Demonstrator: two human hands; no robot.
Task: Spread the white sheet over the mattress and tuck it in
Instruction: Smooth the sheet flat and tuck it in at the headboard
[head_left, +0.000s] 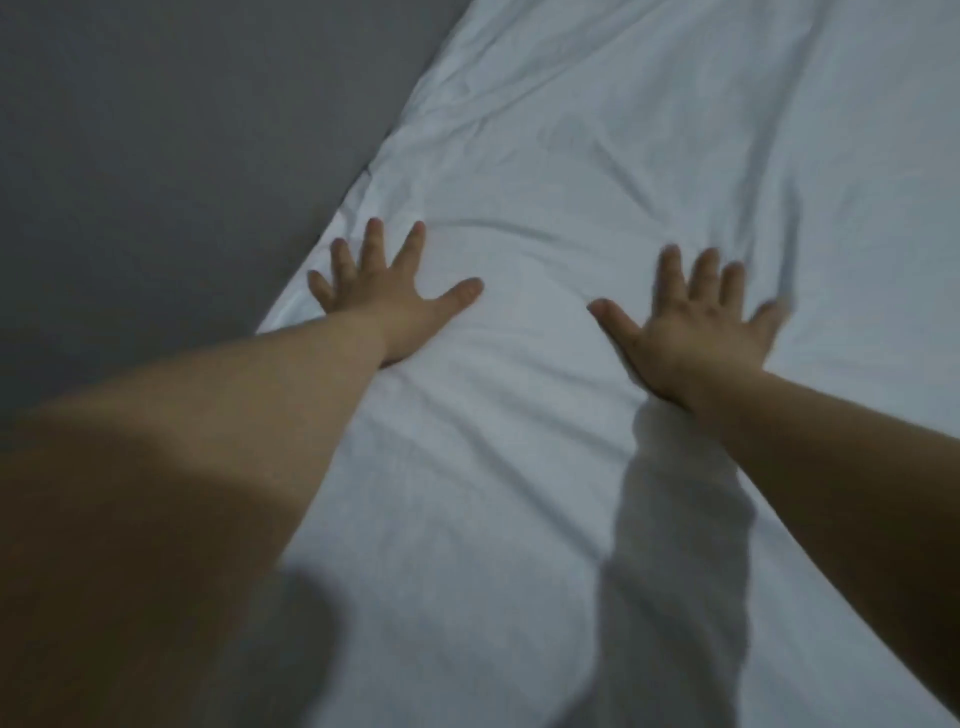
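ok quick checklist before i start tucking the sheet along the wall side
1. Both hands free: ok, left hand and right hand lie flat with spread fingers on the white sheet.
2. Sheet reaches the wall-side edge: ok, it runs right along the grey wall.
3. Sheet smooth: not ok, creases cross it ahead of and between the hands.
4. Wall-side edge tucked: cannot tell, the edge below is hidden.
5. Other sides covered: cannot tell, out of view.
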